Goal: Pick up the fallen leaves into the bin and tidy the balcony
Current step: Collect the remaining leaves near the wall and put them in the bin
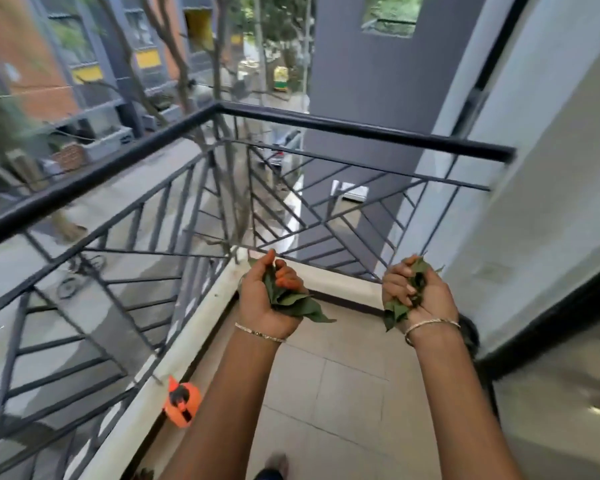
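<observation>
**Both hands full of leaves at the balcony corner**

We hold our left hand (pixel 267 296) curled around a bunch of green leaves (pixel 291 301) in the middle of the frame. Our right hand (pixel 418 296), a little to the right and apart from it, grips a second bunch of leaves (pixel 400 308). Both are raised above the tiled floor (pixel 333 386), near the black railing (pixel 291 124). An orange object (pixel 182 400) sits on the ledge (pixel 174 348) at the lower left.

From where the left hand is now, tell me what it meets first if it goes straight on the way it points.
Likely the black railing near its corner, or the pale kerb under it; depth is unclear. The left hand, gripping leaves, points at that corner; nothing shows between.
</observation>
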